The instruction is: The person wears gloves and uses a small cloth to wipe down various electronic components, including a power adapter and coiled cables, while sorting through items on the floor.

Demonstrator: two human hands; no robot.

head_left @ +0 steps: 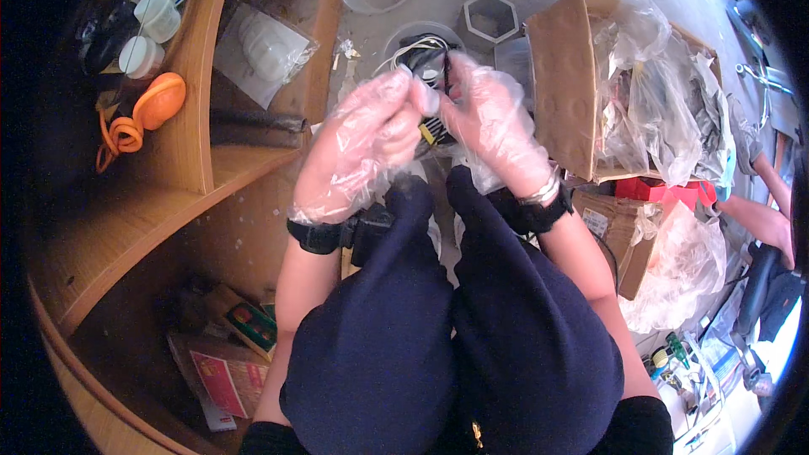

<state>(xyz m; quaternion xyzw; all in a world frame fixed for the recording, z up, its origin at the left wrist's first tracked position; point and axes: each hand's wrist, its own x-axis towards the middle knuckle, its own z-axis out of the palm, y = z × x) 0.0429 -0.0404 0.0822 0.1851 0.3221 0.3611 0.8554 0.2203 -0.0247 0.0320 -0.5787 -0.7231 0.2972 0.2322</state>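
My left hand (pixel 366 139) and my right hand (pixel 490 117), both in thin clear plastic gloves, meet above my knees. The left fingers are closed at a small whitish piece (pixel 428 100), whose kind I cannot tell. The right fingertips touch a dark item (pixel 450 69) beside it, perhaps a cord or dark plastic. Just beyond the hands stands a round clear tub (pixel 399 35) with a white cable (pixel 417 44) and black things in it. A yellow and black striped thing (pixel 433 129) shows partly beneath the hands.
Left is a wooden shelf unit (pixel 205 76) with white jars (pixel 140 57), an orange item (pixel 158 104) and a bagged white object (pixel 268 50). Right stands a cardboard box (pixel 562 88) of plastic bags. A hexagonal container (pixel 490 18) lies beyond. Another person's arm (pixel 755 221) shows far right.
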